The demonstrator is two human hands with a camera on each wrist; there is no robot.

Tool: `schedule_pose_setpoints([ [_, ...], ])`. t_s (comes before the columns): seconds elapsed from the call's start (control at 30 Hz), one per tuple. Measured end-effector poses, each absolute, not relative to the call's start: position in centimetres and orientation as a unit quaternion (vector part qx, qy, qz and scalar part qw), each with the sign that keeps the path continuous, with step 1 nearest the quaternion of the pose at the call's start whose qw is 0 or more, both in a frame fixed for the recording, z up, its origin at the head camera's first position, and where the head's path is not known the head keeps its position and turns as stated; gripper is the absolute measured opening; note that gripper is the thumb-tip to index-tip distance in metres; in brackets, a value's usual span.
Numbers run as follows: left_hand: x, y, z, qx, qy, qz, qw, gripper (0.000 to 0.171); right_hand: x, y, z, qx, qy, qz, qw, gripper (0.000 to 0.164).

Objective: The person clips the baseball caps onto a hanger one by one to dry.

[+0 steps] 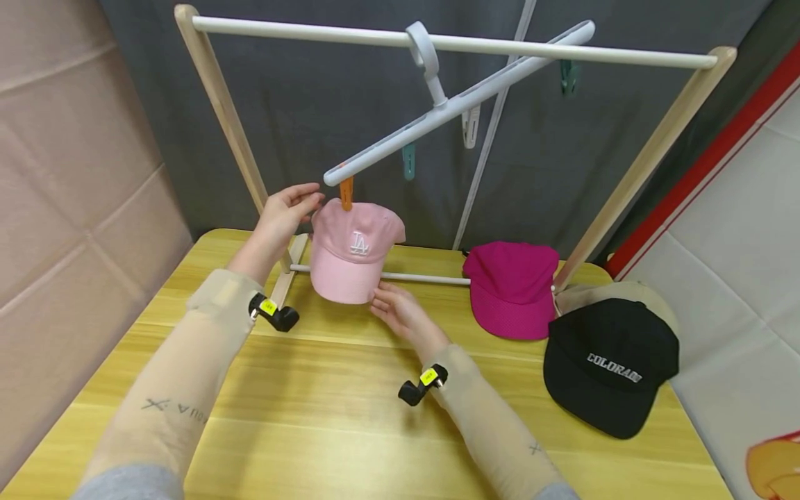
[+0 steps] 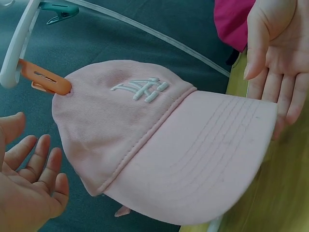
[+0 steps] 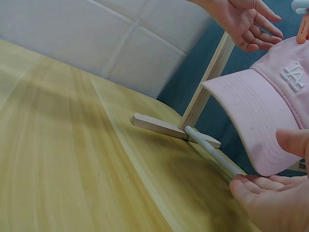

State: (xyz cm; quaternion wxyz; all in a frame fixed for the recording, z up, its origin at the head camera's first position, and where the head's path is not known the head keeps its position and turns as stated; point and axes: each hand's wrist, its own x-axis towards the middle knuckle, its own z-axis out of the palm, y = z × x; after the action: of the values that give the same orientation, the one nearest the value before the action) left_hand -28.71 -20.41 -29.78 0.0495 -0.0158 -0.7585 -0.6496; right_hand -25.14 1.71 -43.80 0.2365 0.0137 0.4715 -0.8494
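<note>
Hanging from an orange plastic clip (image 1: 346, 194) at the left end of a pale plastic hanger (image 1: 459, 104), a pink fabric cap with white "LA" lettering (image 1: 350, 226) is suspended above the table (image 1: 325, 396), its brim pointing downward. The clip bites the upper edge of its crown. The hanger's hook loops over the white top rod (image 1: 312, 30) of a rack with light wooden uprights (image 1: 225, 104), and the bar slants across that rod. The left hand (image 1: 285, 214) is beside the crown, its grip slack, fingers loosely bent and holding nothing. The right hand (image 1: 403, 314) is at the brim's lower edge, palm up, its grip unclosed with the thumb apart from the fingers; whether the fingertips touch the brim cannot be told. A teal plastic clip (image 1: 409, 161) and a white plastic clip (image 1: 470, 128) hang farther along the bar. To the right, a magenta fabric cap (image 1: 512, 292) rests near a black fabric cap lettered "COLORADO" (image 1: 615, 368), which partly covers a beige fabric cap (image 1: 646, 297).
</note>
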Motion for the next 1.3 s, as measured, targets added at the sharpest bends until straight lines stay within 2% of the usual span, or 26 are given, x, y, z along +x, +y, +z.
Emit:
schedule_pose_setpoints([
  [0.47, -28.0, -20.5, -30.8, -0.018, -0.749, -0.660, 0.060, 0.043, -25.2, 2.8, -44.6, 0.019, 0.499, -0.839, 0.215, 0.046],
  [0.7, -27.6, -20.2, -30.9, -0.025, -0.740, -0.669, 0.066, 0.043, -25.1, 4.1, -44.5, 0.018, 0.506, -0.835, 0.216, 0.055],
  [1.3, -25.9, -19.7, -31.6, -0.025, -0.703, -0.702, 0.114, 0.041, -24.9, 8.2, -43.8, 0.012, 0.544, -0.817, 0.191, 0.055],
])
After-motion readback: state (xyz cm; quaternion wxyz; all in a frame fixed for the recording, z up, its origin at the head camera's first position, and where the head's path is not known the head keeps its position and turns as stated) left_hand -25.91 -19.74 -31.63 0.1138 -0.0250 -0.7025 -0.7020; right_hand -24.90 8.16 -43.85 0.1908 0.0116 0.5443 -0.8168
